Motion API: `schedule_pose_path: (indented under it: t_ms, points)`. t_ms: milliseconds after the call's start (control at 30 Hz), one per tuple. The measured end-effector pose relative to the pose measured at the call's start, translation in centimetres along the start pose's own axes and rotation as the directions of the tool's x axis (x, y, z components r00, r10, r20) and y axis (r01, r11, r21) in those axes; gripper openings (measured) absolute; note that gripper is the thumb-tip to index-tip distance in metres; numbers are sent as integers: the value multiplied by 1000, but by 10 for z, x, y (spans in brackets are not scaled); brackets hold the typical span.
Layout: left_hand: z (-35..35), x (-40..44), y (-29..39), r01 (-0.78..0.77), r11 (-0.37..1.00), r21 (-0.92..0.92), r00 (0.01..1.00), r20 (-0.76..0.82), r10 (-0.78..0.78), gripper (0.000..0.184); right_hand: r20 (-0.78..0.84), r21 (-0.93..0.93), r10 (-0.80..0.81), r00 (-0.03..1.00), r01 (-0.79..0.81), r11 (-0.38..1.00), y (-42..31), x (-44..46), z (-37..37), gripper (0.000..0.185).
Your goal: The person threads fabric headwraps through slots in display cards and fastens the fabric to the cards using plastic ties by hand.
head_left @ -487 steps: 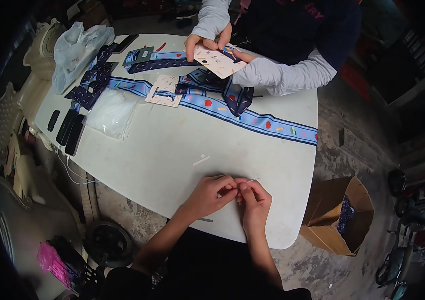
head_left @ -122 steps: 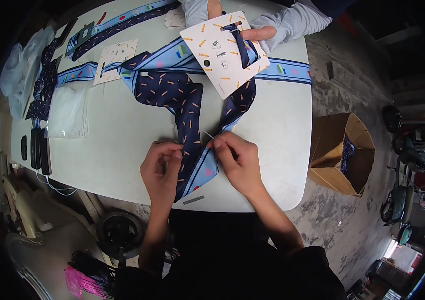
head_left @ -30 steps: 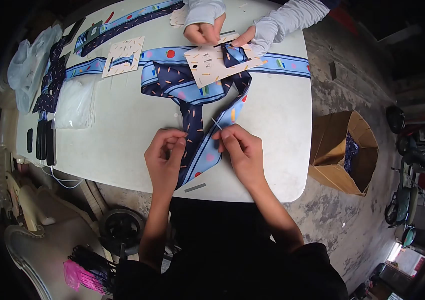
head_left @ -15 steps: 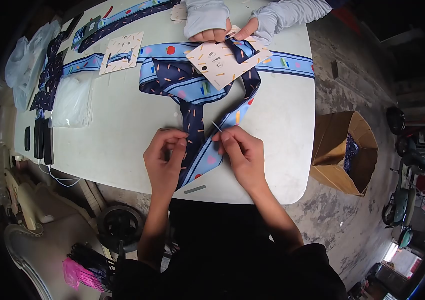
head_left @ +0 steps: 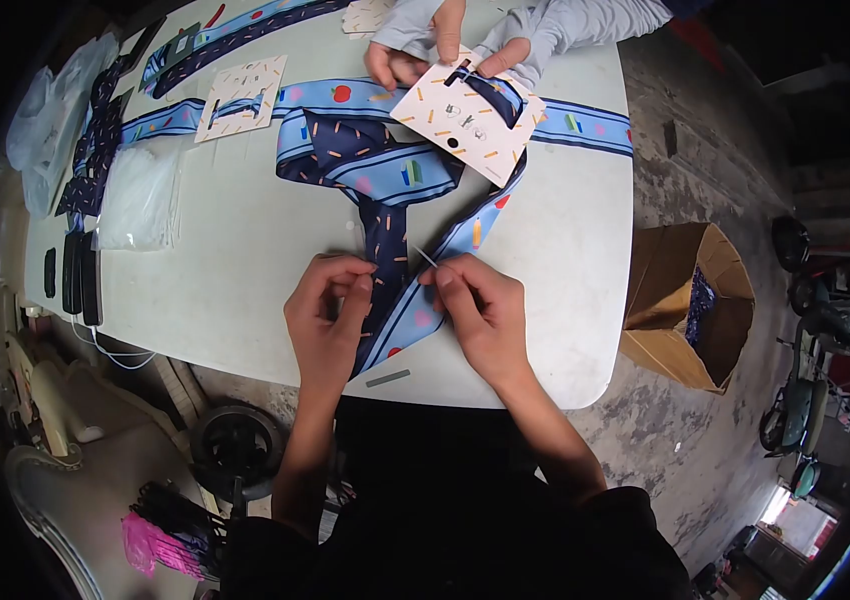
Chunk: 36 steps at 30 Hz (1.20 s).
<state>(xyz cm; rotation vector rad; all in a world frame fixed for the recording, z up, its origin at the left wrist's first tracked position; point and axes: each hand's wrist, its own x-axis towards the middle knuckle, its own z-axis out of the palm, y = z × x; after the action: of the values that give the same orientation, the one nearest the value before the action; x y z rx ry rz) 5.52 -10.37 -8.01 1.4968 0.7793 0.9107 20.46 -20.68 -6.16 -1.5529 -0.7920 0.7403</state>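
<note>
My left hand (head_left: 333, 305) is pinched closed over the dark navy pencil-print side of a fabric strap (head_left: 385, 232); what lies between its fingertips is too small to name. My right hand (head_left: 475, 312) pinches a thin white strip (head_left: 426, 257), which pokes up and left from the fingers beside the strap's light-blue side (head_left: 463, 245). The strap forms a V on the table between my hands. Beyond it, a co-worker's hands (head_left: 415, 45) hold a pencil-print card (head_left: 445, 110) with fabric threaded through its slots.
A clear bag of thin white strips (head_left: 137, 205) lies on the white table (head_left: 215, 300) at left, near another carded strap (head_left: 242, 97). A small grey bar (head_left: 388, 378) rests by the front edge. An open brown paper bag (head_left: 665, 290) holding dark fabric stands on the floor at right.
The co-worker's card has turned and shifted slightly right, and one of the co-worker's hands has changed its hold. My own hands have hardly moved.
</note>
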Motion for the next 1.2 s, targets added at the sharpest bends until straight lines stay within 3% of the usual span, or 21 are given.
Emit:
schedule_pose_path:
  t_ms: [733,1033,1200]
  points:
    - [0,0,3,19,1000,3,1000,14,-19,12,-9,-4,-65,998,65,998,9,1,2,13]
    - [-1,0,2,33,999,11,999,28,-34,13,52,-74,5,999,-1,997,4,0,-2,21]
    - [-1,1,1,14,999,29,1000,15,-14,12,7,-41,-62,998,62,997,9,2,1,13]
